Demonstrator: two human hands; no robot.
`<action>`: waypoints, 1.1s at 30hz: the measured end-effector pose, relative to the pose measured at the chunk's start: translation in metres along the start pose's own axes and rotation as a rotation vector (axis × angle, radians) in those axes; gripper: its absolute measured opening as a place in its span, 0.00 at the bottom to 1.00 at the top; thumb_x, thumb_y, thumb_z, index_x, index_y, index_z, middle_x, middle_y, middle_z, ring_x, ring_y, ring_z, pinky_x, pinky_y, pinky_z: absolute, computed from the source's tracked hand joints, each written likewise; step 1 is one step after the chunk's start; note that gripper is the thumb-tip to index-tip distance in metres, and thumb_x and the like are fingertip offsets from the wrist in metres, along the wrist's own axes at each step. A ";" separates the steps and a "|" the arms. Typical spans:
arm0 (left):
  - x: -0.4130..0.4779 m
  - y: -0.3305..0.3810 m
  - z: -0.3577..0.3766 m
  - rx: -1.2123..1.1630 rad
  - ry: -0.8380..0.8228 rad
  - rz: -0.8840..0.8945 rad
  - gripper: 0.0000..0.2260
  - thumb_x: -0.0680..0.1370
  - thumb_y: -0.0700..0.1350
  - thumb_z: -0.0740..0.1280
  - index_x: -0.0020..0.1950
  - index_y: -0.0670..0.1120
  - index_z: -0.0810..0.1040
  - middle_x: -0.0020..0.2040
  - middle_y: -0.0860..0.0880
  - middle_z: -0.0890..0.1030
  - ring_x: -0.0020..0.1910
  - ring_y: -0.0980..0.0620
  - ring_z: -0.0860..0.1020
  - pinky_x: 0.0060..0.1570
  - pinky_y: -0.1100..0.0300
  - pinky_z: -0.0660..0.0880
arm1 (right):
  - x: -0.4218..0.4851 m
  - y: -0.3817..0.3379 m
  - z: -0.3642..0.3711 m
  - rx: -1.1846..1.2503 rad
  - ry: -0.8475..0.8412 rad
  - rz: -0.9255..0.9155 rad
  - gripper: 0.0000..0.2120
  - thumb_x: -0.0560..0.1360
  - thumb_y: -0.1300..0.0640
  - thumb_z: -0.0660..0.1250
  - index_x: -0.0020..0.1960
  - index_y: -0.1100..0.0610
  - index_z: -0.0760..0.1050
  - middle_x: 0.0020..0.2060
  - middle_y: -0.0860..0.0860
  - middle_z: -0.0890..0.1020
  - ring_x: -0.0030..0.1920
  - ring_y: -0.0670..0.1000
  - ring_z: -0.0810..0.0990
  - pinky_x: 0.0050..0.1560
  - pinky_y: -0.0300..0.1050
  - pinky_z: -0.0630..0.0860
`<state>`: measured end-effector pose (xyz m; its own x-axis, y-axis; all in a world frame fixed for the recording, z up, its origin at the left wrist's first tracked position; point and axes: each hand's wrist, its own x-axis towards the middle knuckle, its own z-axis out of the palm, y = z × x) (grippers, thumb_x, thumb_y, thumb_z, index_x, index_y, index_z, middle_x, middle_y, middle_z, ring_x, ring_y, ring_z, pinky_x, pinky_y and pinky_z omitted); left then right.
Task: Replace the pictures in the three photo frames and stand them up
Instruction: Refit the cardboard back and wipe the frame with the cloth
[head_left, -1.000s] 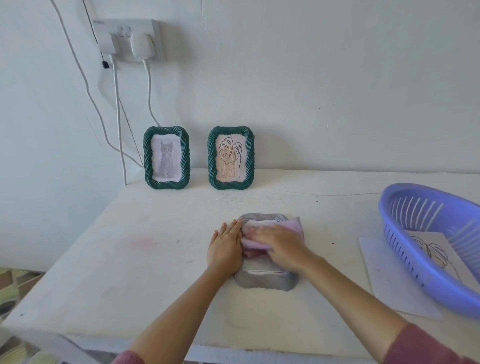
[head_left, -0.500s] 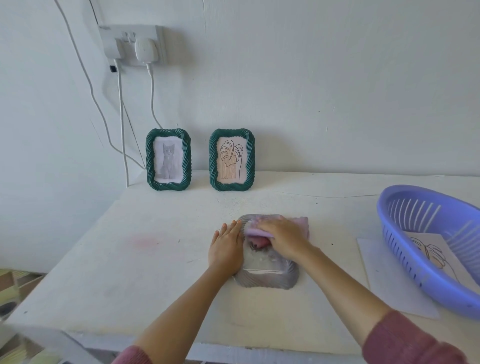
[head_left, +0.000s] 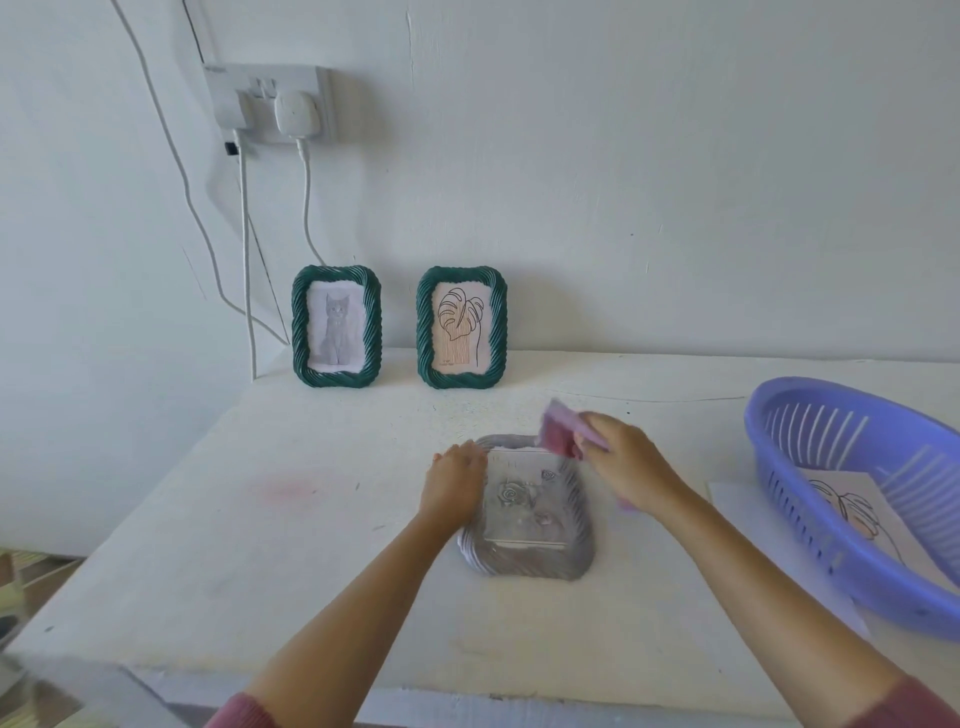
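Head view. Presses the left rim of the grey frame (head_left: 524, 564) onto the table (head_left: 260, 519) with the left hand (head_left: 454, 480), palm down, fingers straight and together. Pinches a pink cloth (head_left: 558, 428) in the right hand (head_left: 623, 462), fingers curled round it, raised clear of the glass and just above the frame's far right corner. Leaves the grey frame lying flat and face up between the two hands, touching the left one and apart from the right one.

Differs from half a second ago: then held the cloth down on the glass under the right hand, hiding the upper part of the pane. Now shows the whole pane bare, with a rose drawing under it. Reads as wiping finished, or as a lift between strokes; cannot tell which.

Well beyond the left hand, against the wall: the cat frame (head_left: 336, 326) and, to its right, the leaf frame (head_left: 462, 327), both green, both upright, near each other but apart. Looks like two of three done.

Off to the right of the right hand: a purple basket (head_left: 810, 499) with a spare leaf picture (head_left: 852, 514) inside, sitting partly on a white sheet (head_left: 737, 514).

Probably calls next for putting the cloth down, then tipping the grey frame up onto its stand near the green pair. Cannot see the stand from here.
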<state>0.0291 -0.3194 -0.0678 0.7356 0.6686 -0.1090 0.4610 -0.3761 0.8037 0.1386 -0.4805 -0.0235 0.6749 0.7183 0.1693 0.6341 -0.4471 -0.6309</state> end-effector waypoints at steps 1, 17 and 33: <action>-0.006 0.010 0.001 -0.080 0.066 0.019 0.19 0.81 0.51 0.53 0.69 0.46 0.68 0.70 0.43 0.69 0.71 0.43 0.65 0.72 0.48 0.61 | 0.003 -0.007 -0.002 0.127 0.065 0.081 0.09 0.79 0.60 0.56 0.44 0.53 0.73 0.39 0.52 0.79 0.39 0.54 0.77 0.39 0.46 0.72; -0.038 0.046 0.006 -0.153 0.063 0.271 0.25 0.71 0.49 0.63 0.69 0.59 0.67 0.68 0.48 0.59 0.63 0.44 0.70 0.65 0.51 0.71 | -0.003 -0.037 0.033 1.446 -0.406 0.356 0.34 0.77 0.37 0.38 0.62 0.56 0.73 0.58 0.55 0.80 0.61 0.55 0.76 0.56 0.55 0.74; 0.004 -0.097 -0.120 0.707 0.131 -0.264 0.23 0.76 0.58 0.52 0.72 0.67 0.54 0.76 0.49 0.50 0.72 0.41 0.55 0.68 0.42 0.56 | -0.025 0.014 0.070 -0.224 -0.102 0.256 0.26 0.81 0.50 0.48 0.76 0.53 0.45 0.77 0.47 0.49 0.76 0.45 0.49 0.75 0.47 0.42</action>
<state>-0.0718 -0.2034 -0.0762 0.5125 0.8472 -0.1399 0.8536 -0.4849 0.1904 0.1042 -0.4670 -0.0895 0.7884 0.6126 -0.0565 0.5241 -0.7169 -0.4598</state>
